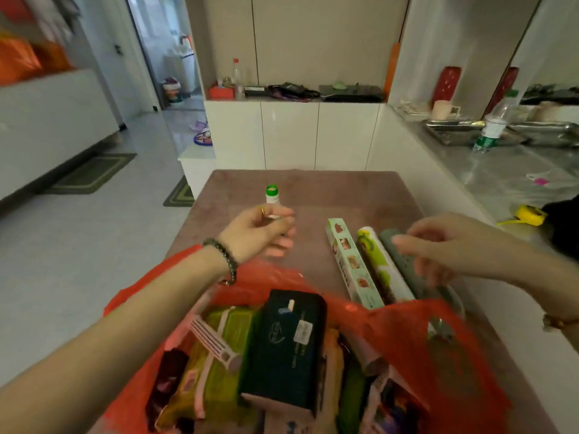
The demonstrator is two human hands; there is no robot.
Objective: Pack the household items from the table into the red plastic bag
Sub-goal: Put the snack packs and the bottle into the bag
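The red plastic bag (407,333) lies open at the near edge of the mauve table (344,192), stuffed with a dark green box (282,349), a pink clip and several packets. My left hand (263,233) is closed around a white bottle with a green cap (272,192) that stands behind the bag. My right hand (438,242) hovers with spread fingers over a grey roll (391,238). Beside it lie a green-and-white roll (380,264) and a long pale green box (351,261). The near ends of all three are hidden by the bag's rim.
A white counter (517,183) runs along the right, with a clear plastic bottle (495,123), metal trays and a yellow tape measure (529,216). White cabinets stand behind the table. Tiled floor with green mats lies to the left.
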